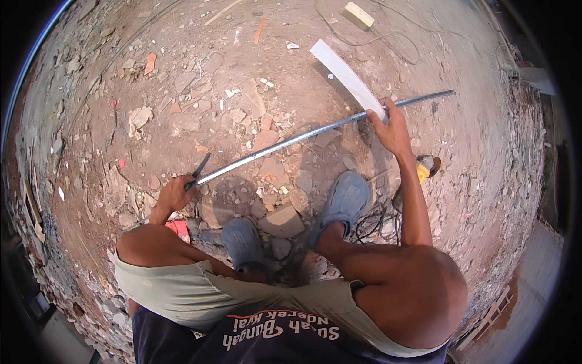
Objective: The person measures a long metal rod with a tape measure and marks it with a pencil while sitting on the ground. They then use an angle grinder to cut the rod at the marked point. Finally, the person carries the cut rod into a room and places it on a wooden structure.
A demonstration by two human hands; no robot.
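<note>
A long, thin silvery metal bar (pixel 291 141) lies slantwise across the view above my feet, rising to the right. My left hand (pixel 174 195) is closed at its lower left end. From that hand also sticks a short, dark, slightly curved piece (pixel 202 166), whose kind I cannot make out. My right hand (pixel 393 128) grips the bar nearer its far right end. Between its thumb and fingers is also the near end of a flat white strip (pixel 345 74), which slants away up and left, crossing the bar at the hand.
A yellow angle grinder (pixel 426 168) lies right of my right forearm, dark cable (pixel 379 227) beside my right shoe. Broken tiles and stones (pixel 282 221) litter the dirt between my clogs. Farther off are a pale block (pixel 357 16) and a loose cord (pixel 400 39). Something red (pixel 177 229) lies by my left knee.
</note>
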